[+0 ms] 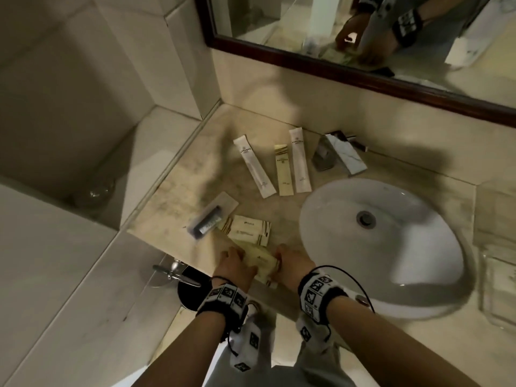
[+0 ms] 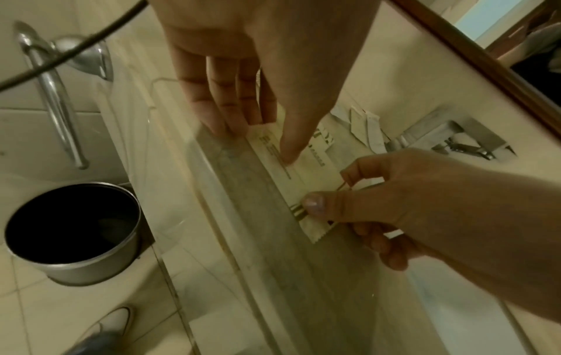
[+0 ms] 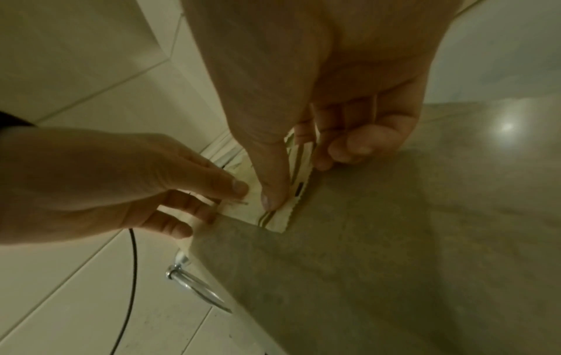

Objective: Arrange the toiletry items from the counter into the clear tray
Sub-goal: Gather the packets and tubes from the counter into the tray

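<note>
gripping cream packet — both hands, blurred

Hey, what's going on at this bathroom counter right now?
A person is handling a cream paper sachet with brown stripes at the front edge of the beige marble counter, beside the white round sink. The left hand and the right hand each pinch one end of it. Three long sachets, two more flat cream packets and a dark item in a clear wrapper lie loose on the counter. A clear tray seems to sit right of the sink, blurred.
</note>
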A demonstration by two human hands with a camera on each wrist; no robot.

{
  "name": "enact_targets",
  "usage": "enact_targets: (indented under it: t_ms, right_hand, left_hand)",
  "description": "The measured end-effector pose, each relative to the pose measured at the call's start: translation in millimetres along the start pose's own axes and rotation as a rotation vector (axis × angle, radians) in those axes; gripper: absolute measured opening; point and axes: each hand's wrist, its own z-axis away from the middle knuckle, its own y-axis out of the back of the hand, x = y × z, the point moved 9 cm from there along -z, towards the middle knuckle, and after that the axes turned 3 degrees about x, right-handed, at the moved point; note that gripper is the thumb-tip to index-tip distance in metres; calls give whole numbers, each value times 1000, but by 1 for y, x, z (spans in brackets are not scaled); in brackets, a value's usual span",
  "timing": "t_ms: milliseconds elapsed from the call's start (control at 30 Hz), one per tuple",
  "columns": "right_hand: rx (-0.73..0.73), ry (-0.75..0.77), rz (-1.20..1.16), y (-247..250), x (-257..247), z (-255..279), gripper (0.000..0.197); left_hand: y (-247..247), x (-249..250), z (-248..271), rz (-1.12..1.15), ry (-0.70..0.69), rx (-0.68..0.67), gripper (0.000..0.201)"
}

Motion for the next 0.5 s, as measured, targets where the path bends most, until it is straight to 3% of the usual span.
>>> enact_targets:
  t_ms: [100,200,267,333,400,500]
  right_hand:
    - [32,15,-93,8,-2,4,11]
    - [-5,-25,-162,7,15,9,18]
    - [-27,-67,-165,9,27,12,10]
    - [-33,-92,-205,13,42,15,23]
    - [-8,-142,-331,22,62,22,33]
    - [27,-202,-607,30,97,35,27]
  left_hand:
    - [1,-5,-3,88,28,-7,53]
    - [2,1,-3,132,38,-14,44]
    - [-1,6,-2,225,76,-40,28]
    - [-9,12,1,430,132,-75,10]
    - [-21,20,6,644,225,-132,20]
    - [-37,48,17,812,316,-209,30]
